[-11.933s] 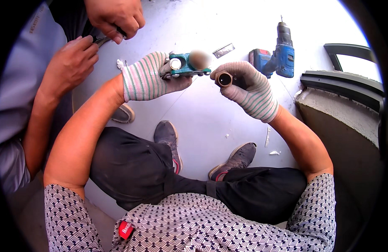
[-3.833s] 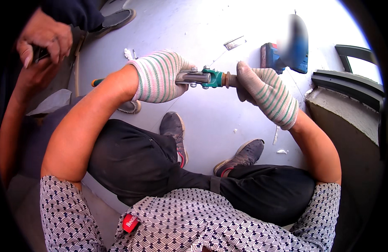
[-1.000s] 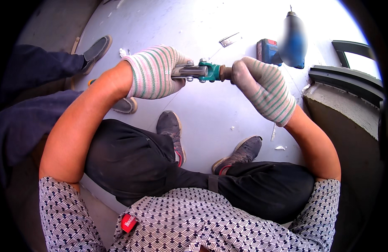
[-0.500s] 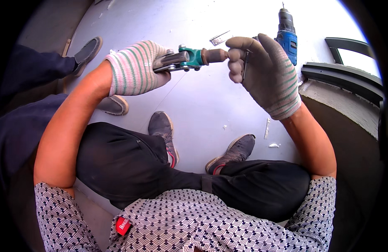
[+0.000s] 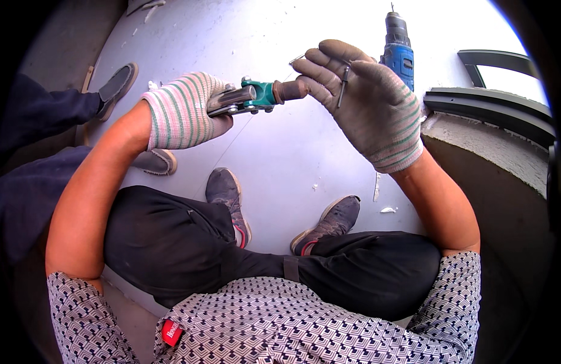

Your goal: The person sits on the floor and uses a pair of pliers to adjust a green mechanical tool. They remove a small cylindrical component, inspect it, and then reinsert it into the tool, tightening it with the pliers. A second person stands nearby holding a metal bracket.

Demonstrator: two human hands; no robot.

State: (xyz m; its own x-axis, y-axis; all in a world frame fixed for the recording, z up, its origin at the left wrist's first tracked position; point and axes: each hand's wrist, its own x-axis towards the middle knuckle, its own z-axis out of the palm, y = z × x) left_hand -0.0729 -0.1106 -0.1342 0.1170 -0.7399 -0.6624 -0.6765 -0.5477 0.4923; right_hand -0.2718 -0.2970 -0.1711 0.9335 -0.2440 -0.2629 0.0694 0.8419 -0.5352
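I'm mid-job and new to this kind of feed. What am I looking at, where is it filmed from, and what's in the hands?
No robot here: it's a person, filmed by a wide, downward-looking head camera, so straight edges bend near the rim. The gloved left hand grips a metal tool with a green head. The gloved right hand is open, with a thin metal pin across it. On the pale floor are a blue drill, partly hidden, and white scraps.

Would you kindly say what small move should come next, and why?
Perhaps the right hand should close gently on the thin metal pin, to steady it: the pin lies against the open hand, while the left hand holds the green-headed tool with its nose pointing that way.
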